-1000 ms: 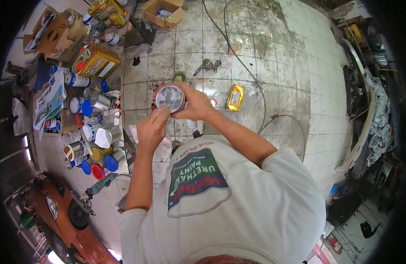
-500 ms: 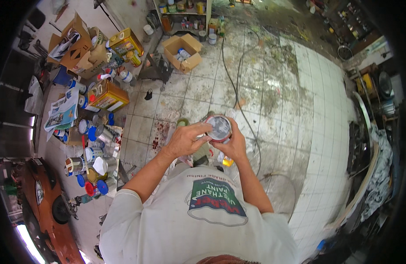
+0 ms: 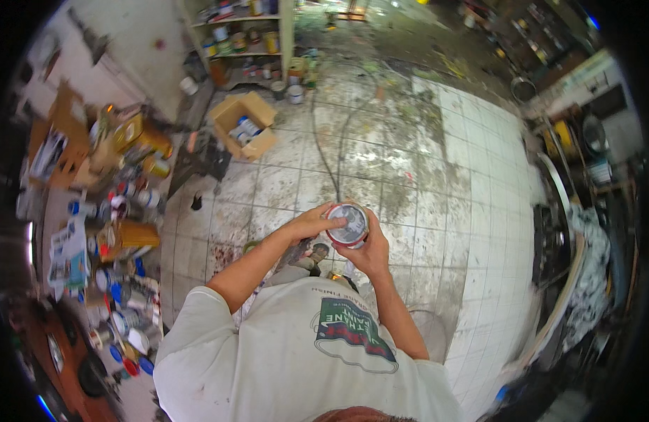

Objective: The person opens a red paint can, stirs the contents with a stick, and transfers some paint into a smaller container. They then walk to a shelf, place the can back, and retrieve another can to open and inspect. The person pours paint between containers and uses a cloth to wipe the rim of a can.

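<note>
Between my hands, in front of my chest, is a round metal can (image 3: 352, 228) with a smeared grey top and a red rim. My right hand (image 3: 374, 252) wraps round its right and near side. On the left, my left hand (image 3: 312, 222) grips the can's edge, its thumb lying over the top; its other fingers are partly hidden. Whether the grey top is a lid or the can's bottom, I cannot tell.
A cluttered bench at left bears paint cans, a yellow rectangular tin (image 3: 131, 240) and newspaper (image 3: 70, 257). An open cardboard box (image 3: 233, 116) with bottles stands ahead, near a shelf (image 3: 236, 55). A dark hose (image 3: 328, 158) crosses the tiled floor (image 3: 282, 184).
My view has swung, so bench and box now sit further left and lower. My left thumb lies further over the can's top; both hands still hold the can.
</note>
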Demonstrator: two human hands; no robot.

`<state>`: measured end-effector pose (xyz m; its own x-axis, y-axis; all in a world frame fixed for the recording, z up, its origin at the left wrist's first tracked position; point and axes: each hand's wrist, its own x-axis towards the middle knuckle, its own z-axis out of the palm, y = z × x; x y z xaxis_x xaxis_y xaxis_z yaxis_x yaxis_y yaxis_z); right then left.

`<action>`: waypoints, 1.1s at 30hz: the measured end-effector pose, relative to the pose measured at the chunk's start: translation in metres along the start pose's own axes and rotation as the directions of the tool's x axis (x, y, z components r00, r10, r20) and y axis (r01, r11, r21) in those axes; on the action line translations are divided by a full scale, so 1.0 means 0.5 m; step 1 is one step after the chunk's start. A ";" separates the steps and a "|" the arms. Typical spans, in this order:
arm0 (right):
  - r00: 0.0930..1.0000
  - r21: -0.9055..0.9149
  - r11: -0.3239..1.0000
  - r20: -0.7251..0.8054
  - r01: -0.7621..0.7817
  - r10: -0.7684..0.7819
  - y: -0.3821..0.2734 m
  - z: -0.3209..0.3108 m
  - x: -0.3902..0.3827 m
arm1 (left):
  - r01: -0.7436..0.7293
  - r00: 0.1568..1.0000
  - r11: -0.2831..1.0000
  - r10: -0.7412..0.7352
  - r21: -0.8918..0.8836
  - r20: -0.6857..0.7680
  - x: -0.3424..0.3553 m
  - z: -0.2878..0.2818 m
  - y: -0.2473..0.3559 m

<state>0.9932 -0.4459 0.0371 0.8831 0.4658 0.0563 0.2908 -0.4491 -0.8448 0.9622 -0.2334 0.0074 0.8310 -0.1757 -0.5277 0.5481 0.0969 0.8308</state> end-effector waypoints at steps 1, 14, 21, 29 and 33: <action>0.997 -0.008 0.997 -0.029 -0.071 0.070 0.005 -0.018 0.022 | -0.001 0.999 0.999 0.003 -0.051 0.047 0.027 0.006 0.030; 0.900 0.214 0.878 0.184 -0.429 0.395 0.346 -0.289 0.316 | 0.043 0.988 0.997 -0.051 0.062 0.147 0.499 0.087 0.294; 0.836 0.373 0.748 0.240 -0.549 0.493 0.475 -0.500 0.574 | 0.149 0.983 0.973 -0.165 0.174 0.079 0.807 0.164 0.434; 0.866 0.260 0.827 0.161 -0.499 0.472 0.628 -0.742 0.842 | 0.007 0.993 0.988 -0.026 0.157 0.116 1.104 0.285 0.683; 0.846 0.293 0.797 0.257 -0.528 0.467 0.718 -0.822 1.020 | 0.014 0.991 0.992 -0.030 0.123 0.132 1.300 0.257 0.760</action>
<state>1.6995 -0.6829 -0.0186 0.7887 0.3800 -0.4833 -0.3430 -0.3803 -0.8589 1.6986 -0.4365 0.0025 0.7945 -0.3058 -0.5246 0.5436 -0.0267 0.8389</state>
